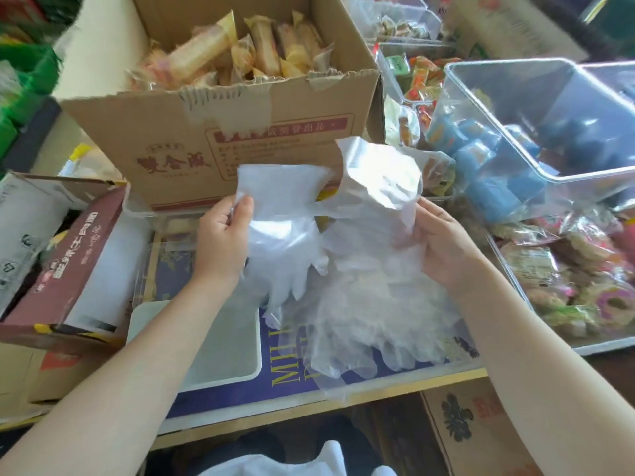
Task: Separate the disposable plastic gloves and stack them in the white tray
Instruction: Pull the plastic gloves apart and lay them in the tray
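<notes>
Pinching one glove (285, 214) at frame centre, left hand (223, 235) is peeling while right hand (443, 242) is gripping the bunch (374, 269) (static cling), risking doubles entering the lower-left white tray (254, 369).

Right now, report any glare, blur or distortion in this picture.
Head view: glare whitens the raised translucent plastic glove between both hands; motion blur smears the wrapped snacks in the brown cardboard box; wide-angle distortion bends the clear plastic bin and the edges.
</notes>
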